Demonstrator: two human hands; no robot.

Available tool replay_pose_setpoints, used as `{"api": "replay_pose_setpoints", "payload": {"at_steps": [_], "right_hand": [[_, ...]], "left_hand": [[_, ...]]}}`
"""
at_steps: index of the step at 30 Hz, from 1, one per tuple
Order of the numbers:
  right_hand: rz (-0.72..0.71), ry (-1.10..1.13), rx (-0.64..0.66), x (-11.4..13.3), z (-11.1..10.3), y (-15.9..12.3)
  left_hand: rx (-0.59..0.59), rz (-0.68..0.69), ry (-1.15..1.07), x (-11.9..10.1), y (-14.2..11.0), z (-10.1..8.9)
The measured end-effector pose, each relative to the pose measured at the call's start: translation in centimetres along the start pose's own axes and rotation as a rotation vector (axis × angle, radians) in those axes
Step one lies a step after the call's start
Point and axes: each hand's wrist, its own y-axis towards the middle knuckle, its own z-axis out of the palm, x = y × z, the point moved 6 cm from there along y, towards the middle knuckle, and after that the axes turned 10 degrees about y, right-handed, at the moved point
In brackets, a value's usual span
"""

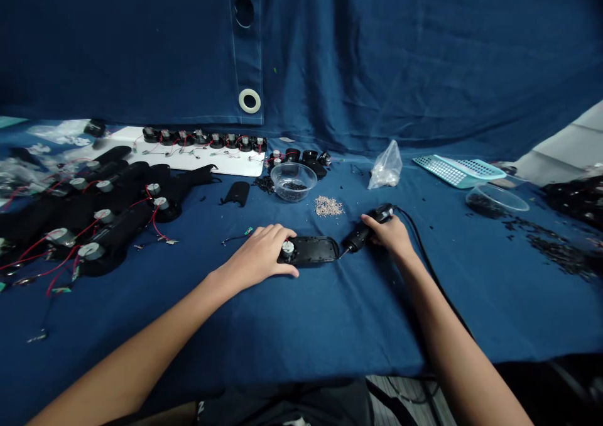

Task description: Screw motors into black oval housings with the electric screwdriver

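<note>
A black plastic housing (313, 250) with a small silver motor (287, 247) at its left end lies on the blue cloth. My left hand (266, 250) grips that end, thumb on the near side and fingers on the far side. A small green circuit board (249, 231) on wires pokes out beyond my fingers. In my right hand (389, 230) is a black corded electric screwdriver (362, 232), fingers wrapped round its body. It lies tilted, its bit pointing left and down, close to the housing's right end; whether the tip touches cannot be told.
Loose small screws (328, 206) form a pile behind the housing. Near them stand a clear bowl (293, 182), a plastic bag (386, 167) and a turquoise basket (458, 171). Black housings with motors (113, 225) crowd the left; black parts (560, 247) are scattered right. A cord (431, 266) trails beside my right forearm.
</note>
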Motion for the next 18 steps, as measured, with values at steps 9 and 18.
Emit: {"api": "replay_pose_setpoints", "payload": {"at_steps": [9,18], "right_hand": [[-0.001,1.214,-0.079,3.8,-6.1,-2.6],[-0.041,1.729,0.302,14.4,-7.2,-3.7]], "left_hand": [[0.034,-0.070,-0.049,0.9,-0.1,0.2],[0.025,-0.046,-0.122,0.1,-0.2,0.7]]}}
